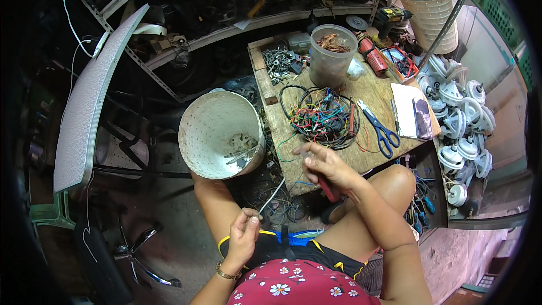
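Note:
My left hand [244, 234], with a gold-coloured watch or bracelet at its wrist, is above my lap. Its fingers pinch a thin white cable [273, 196], which sticks up toward the table. At the table's near edge, my right hand [330, 166] is closed round a red-handled tool [327, 188]. The handle points down toward my lap, and the tool's working end cannot be made out. Just beyond my right hand lies a tangled heap of coloured wires [327, 116]. Blue-handled scissors [384, 135] rest to the right of that heap.
A white perforated bucket [195, 135] stands left of the wooden table [296, 166]. On the table are a clear tub [324, 68] of copper-coloured scraps, loose metal parts [279, 63], a red cylindrical tool [372, 56] and a phone [422, 117]. White plastic parts [467, 147] pile up at right.

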Motion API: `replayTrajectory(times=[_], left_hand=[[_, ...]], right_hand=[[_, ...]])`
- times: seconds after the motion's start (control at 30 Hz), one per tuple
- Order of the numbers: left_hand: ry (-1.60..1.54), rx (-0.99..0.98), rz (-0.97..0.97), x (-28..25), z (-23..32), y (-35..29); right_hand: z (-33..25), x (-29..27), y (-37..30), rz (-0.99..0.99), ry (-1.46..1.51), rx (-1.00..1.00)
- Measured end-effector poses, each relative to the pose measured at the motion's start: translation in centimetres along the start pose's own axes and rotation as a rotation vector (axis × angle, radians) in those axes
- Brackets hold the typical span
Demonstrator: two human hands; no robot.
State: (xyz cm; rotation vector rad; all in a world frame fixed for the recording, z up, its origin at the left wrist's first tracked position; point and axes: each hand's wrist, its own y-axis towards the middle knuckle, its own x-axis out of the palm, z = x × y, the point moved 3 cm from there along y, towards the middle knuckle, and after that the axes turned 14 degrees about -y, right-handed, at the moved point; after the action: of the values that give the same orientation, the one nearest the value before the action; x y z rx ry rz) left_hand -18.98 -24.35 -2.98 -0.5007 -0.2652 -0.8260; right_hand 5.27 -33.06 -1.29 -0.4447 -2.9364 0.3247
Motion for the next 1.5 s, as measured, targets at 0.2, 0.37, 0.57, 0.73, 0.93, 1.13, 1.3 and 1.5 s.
replayTrajectory(times=[0.2,0.37,0.57,0.73,0.93,1.13,1.3,1.5], left_hand=[[-0.047,0.130,-0.061,1.2,0.1,0.3],[0.094,0.062,-0.187,0.5,-0.8,0.7],[0.100,0.176,-0.201,4.4,1.5,3.5],[0.041,0.073,-0.068,5.5,0.9,4.9],[0.161,0.189,-0.040,5.5,0.4,4.7],[0.281,0.317,-0.063,6.1,1.1,4.6],[0.181,0.291,-0.091,6.4,0.5,4.8],[0.239,0.353,-0.071,6.4,0.8,4.6]], right_hand=[[1.9,2.8,-0.2,-0.180,0.070,0.103],[1.6,3.3,-0.3,-0.158,-0.005,0.069],[1.1,3.9,-0.2,-0.055,-0.219,-0.127],[0.8,3.5,-0.3,-0.015,-0.272,-0.187],[1.3,3.2,-0.6,0.009,-0.312,-0.229],[0.7,3.3,-0.9,-0.014,-0.307,-0.223],[0.1,3.5,-1.1,-0.027,-0.241,-0.209],[0.1,3.4,-1.2,-0.040,-0.269,-0.201]])
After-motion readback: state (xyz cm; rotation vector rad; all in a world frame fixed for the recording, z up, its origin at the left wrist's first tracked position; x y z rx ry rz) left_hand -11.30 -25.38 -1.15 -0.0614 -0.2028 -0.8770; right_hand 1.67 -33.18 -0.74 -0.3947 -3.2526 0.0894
